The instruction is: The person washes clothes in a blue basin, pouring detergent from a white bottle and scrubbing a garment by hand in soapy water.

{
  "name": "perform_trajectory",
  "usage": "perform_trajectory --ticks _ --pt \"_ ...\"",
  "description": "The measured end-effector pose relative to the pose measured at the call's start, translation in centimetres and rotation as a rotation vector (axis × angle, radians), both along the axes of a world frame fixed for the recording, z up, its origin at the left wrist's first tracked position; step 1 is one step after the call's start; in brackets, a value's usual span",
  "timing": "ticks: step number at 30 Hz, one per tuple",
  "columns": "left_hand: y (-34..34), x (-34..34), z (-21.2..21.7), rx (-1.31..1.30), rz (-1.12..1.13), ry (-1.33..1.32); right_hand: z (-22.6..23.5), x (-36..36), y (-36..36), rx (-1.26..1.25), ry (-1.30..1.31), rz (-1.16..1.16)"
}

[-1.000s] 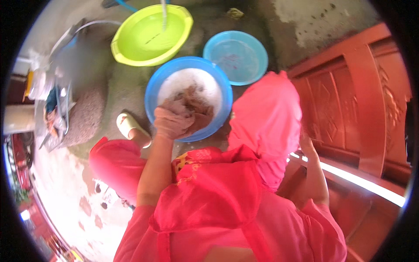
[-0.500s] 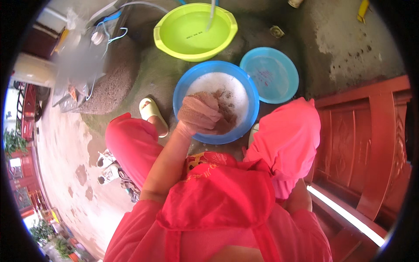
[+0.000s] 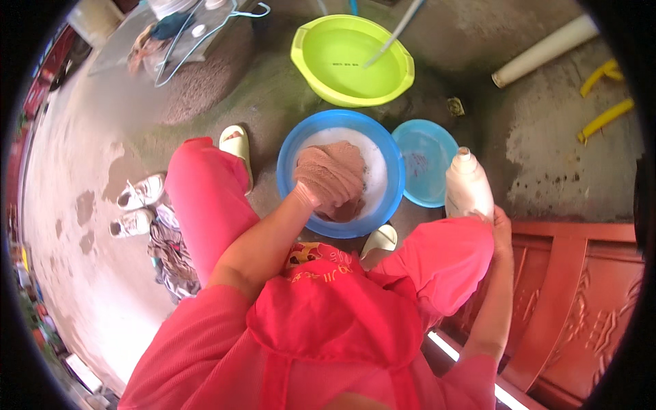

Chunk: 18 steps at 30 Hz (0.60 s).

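A wet brown cloth (image 3: pixel 332 171) is draped over my left hand (image 3: pixel 309 194), hiding its fingers; only the wrist and the heel of the hand show. They are over the blue basin (image 3: pixel 395 205), which holds white suds and darker wet fabric. Beyond my right knee, my right hand (image 3: pixel 502 229) grips a pale, cream-coloured plastic bottle (image 3: pixel 469 186) near its lower end. The bottle's narrow neck points up and away from me. Part of its lower body is behind the knee.
A light blue basin (image 3: pixel 437 193) adjoins the blue one on the right. Farther off, a yellow-green basin (image 3: pixel 406 82) holds water, with a thin hose (image 3: pixel 393 39) reaching in. White shoes (image 3: pixel 142 193) and crumpled clothing (image 3: pixel 171 249) lie left; red carved wooden furniture (image 3: pixel 581 294) stands right.
My right hand has come into view beside the right knee with the bottle. The brown cloth covers my left hand more loosely, and the view has shifted.
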<state>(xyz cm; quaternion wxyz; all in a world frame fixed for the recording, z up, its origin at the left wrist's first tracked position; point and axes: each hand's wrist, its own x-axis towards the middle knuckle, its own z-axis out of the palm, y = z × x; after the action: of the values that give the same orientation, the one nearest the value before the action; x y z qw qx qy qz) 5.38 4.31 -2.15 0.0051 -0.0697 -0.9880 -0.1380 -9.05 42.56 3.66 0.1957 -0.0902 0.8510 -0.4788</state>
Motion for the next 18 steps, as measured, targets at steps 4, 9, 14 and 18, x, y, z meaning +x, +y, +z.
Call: perform_trajectory --ticks 4,9,14,18 --pt "0.5 1.0 2.5 -0.061 0.03 -0.07 7.0 -1.4 -6.5 0.231 0.099 0.286" --pt "-0.3 1.7 0.3 0.009 0.104 0.087 9.3 1.1 -16.8 0.389 0.086 0.642" --pt "-0.5 0.3 -4.4 0.261 0.197 0.247 8.1 2.2 -20.4 0.498 0.159 0.813" --pt "-0.8 -0.1 -6.7 0.447 0.274 0.301 8.0 2.9 -22.2 0.601 0.225 0.866"
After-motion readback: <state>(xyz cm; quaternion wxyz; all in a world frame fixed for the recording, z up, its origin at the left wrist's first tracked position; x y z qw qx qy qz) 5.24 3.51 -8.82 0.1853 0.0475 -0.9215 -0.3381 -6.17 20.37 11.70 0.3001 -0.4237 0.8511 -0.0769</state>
